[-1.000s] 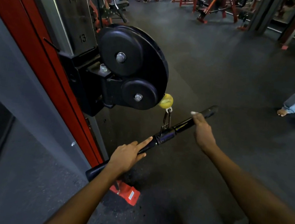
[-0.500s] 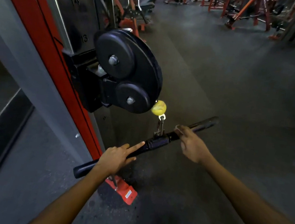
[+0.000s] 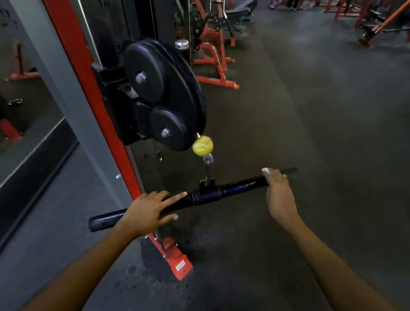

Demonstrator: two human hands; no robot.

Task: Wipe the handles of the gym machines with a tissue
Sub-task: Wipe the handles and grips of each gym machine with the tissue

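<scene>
A black straight bar handle point(image 3: 236, 189) hangs by a clip from the cable under a yellow ball stopper point(image 3: 202, 146) on the cable machine. My left hand point(image 3: 148, 210) holds the bar's left half, with the index finger stretched along the top and the thumb below. My right hand point(image 3: 278, 192) is wrapped over the bar close to its right end. It presses a white tissue point(image 3: 266, 171) against the bar, and only a small corner of the tissue shows past the fingers.
The black pulley housing point(image 3: 162, 93) sticks out from the red and grey upright point(image 3: 81, 62) just above the bar. The machine's red foot point(image 3: 177, 263) lies on the dark rubber floor below. More red machines point(image 3: 213, 60) stand behind and at the far right.
My right hand with the tissue has slid from near the bar's centre clip out toward its right end. My left hand has kept its hold on the left half.
</scene>
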